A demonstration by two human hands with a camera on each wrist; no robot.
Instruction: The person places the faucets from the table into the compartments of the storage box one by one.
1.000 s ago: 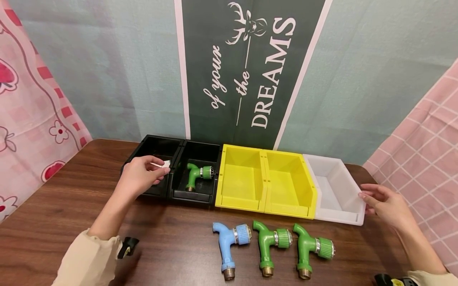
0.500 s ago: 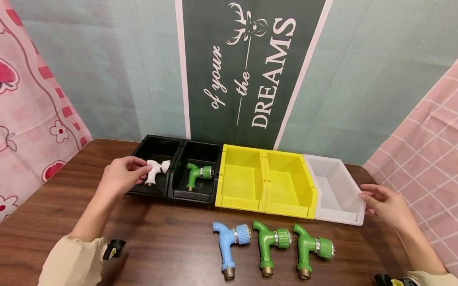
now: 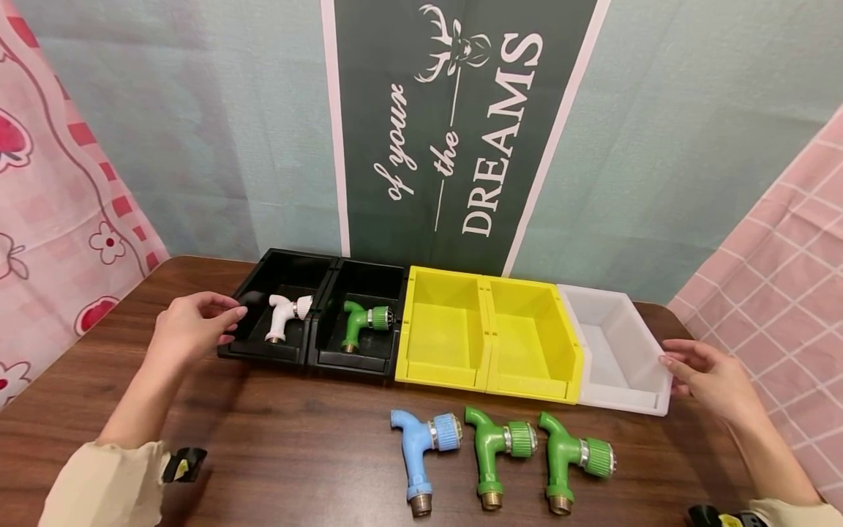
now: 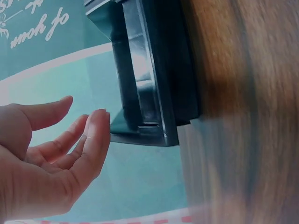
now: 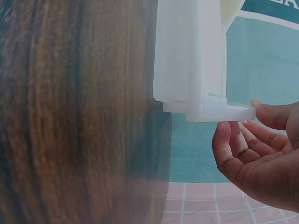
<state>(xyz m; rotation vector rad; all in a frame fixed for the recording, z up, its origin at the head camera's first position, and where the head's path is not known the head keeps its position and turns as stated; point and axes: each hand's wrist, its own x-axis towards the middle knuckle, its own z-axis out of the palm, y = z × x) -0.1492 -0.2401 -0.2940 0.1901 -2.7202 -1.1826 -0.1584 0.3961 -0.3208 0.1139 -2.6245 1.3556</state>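
Observation:
My left hand (image 3: pixel 194 326) hovers at the left side of the outer black bin (image 3: pixel 227 350), thumb and fingers apart with nothing between them. In the left wrist view the fingertips (image 4: pixel 100 116) come close to that bin's edge. A white tap (image 3: pixel 282 318) lies in this bin, its ribbed knob toward the right. The neighbouring black bin (image 3: pixel 352 362) holds a green tap (image 3: pixel 356 326). At the far right, my right hand (image 3: pixel 714 377) pinches the side wall of the white bin (image 3: pixel 632 399), thumb at the rim and fingers against the outside, as the right wrist view shows.
Two yellow bins (image 3: pixel 448 377) stand between the black ones and the white one. On the wooden table (image 3: pixel 296 454) in front, a blue tap (image 3: pixel 415 454) and two green taps (image 3: pixel 489 454) lie in a row. A printed curtain (image 3: pixel 454 146) hangs behind.
My left hand has let go of the white tap, now lying in the outer black bin, and has drawn back to the left. The right hand has stayed at the white bin.

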